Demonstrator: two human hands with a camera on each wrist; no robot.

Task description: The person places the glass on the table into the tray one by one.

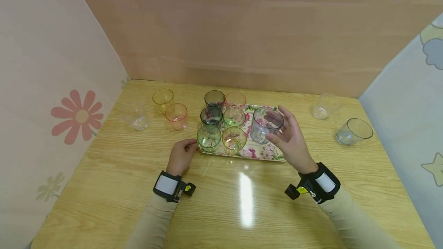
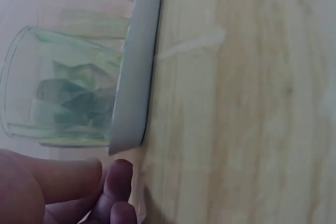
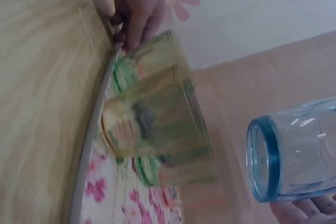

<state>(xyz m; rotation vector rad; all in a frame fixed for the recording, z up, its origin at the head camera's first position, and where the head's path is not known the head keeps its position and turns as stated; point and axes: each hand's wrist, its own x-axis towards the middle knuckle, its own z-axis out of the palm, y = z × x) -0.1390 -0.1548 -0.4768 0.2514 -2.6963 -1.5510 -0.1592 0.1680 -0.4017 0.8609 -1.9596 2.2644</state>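
My right hand grips a clear drinking glass with a bluish tint, its thumb on the near side and fingers on the far side. In the right wrist view the blue base of this glass hangs above the tray. My left hand pinches the front left corner of a white-rimmed floral tray; in the left wrist view its thumb and fingertips lie at the tray's end. Nearest that hand is a green glass on the tray, beside a yellow glass.
Behind these on the tray stand another green glass, a red glass and two dark glasses. To the left are yellow, red and clear glasses; to the right, a clear and a bluish glass.
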